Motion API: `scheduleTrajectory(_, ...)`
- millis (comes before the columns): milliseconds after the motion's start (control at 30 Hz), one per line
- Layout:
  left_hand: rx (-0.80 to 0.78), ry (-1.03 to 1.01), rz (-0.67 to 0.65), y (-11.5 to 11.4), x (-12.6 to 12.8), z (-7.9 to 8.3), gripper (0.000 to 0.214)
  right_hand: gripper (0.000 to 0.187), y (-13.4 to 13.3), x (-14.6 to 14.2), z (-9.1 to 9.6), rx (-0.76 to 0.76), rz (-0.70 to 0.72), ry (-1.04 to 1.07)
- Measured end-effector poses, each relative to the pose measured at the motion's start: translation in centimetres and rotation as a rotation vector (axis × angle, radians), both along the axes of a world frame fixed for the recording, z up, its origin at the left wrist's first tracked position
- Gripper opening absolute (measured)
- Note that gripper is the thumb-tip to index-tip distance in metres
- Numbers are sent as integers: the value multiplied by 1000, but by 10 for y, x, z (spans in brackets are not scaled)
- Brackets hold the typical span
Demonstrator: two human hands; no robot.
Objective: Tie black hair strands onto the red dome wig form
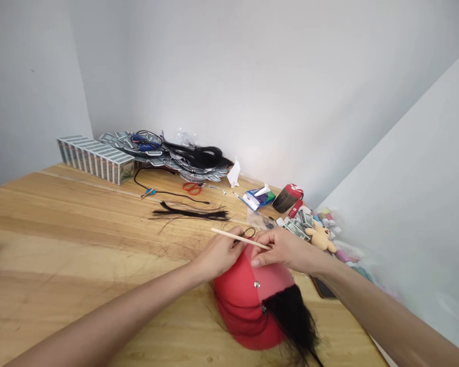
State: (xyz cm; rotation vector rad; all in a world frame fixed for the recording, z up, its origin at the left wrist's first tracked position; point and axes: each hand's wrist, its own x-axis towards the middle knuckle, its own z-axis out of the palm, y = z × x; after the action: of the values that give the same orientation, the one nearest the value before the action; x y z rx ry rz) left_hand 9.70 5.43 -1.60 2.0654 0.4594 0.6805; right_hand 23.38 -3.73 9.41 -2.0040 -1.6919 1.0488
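Pale grey walls meet in a corner behind a honey-toned wooden worktop [61, 229], and your bare forearms reach in from the near side. Your left grip [218, 253] is closed around a thin wooden stick [240, 238], while your right grip [286, 250] pinches the stick's far end, its thumb low over the cap. Directly beneath both grips lies a red cap [237, 300] with a metal crown button [256, 284] and a paler pink panel [275, 278]. A long fall of black hair [292, 321] spreads from it on the side nearest you. Between the grips, a small dark loop [250, 233] stands just above the stick; it could be hair or thread, too fine to tell.

For clean handling, keep the stick level and steady, with both pinches firm, and keep the loop clear of your fingertips so it does not snag.

Ahead of the grips, a hank of black hair [191, 214] lies on the wood, with a black cord [168, 191] and red-handled scissors [192, 188] farther on. Off to the right grip's side sit a yellow plush toy [320, 237] and a fan of banknotes [296, 227]. Stray hairs trail across the wood left of the cap.
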Motion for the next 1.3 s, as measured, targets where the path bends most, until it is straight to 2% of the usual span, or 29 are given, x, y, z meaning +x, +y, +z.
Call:
scheduleTrajectory(300,-5,-30,-1,0,3,-6,18,24,0,-1,-4,-52,1,-35)
scheduleTrajectory(600,29,-11,11,0,0,-1,17,43,-5,-2,-17,110,2,-81)
scheduleTrajectory(767,34,9,18,-2,-1,3,14,29,-12,1,-22,194,23,-111)
scheduleTrajectory(867,30,22,22,-2,-1,3,14,23,-10,2,-22,172,51,-101)
scheduleTrajectory(1100,23,22,21,-2,0,2,14,31,-2,1,-11,38,92,-82)
scheduleTrajectory(1300,22,25,22,-2,-1,3,13,32,1,0,-14,23,123,-71)
